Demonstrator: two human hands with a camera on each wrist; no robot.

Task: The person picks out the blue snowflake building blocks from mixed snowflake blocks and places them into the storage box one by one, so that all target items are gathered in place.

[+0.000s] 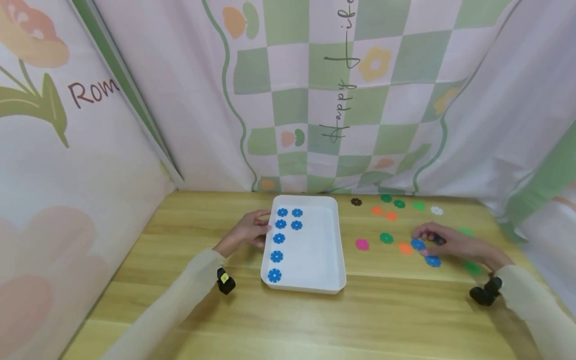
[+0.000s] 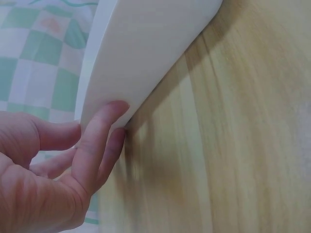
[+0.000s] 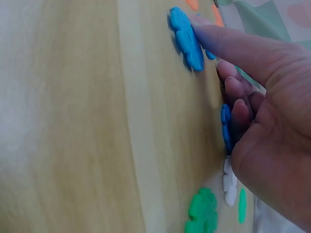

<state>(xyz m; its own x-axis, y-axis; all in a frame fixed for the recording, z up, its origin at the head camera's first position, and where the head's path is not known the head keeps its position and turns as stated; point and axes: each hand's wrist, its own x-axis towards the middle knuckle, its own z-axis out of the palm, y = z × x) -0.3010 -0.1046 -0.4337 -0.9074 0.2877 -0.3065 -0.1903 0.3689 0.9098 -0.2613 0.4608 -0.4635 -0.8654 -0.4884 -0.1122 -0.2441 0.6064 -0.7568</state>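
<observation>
My left hand (image 1: 248, 229) touches the left wall of a white tray (image 1: 315, 287). In the left wrist view, thumb and fingers (image 2: 96, 141) meet its rim and outer side. Inside the tray, several blue flower-shaped discs (image 1: 276, 256) form a column at the left, with two more beside the far ones. Over on the right, my right hand (image 1: 450, 244) is low over the table, holding a blue flower disc (image 1: 418, 244) between thumb and fingers. Another blue disc (image 1: 433, 261) lies just below the thumb, and a darker blue one (image 3: 226, 128) is by the curled fingers.
Around the right hand lie orange (image 1: 405, 248), magenta (image 1: 362, 244), green (image 1: 386, 238), white (image 1: 436, 211) and dark brown discs (image 1: 356, 202). A patterned curtain (image 1: 333, 110) hangs along the table's back edge. Black wrist cameras (image 1: 226, 281) are strapped to both wrists.
</observation>
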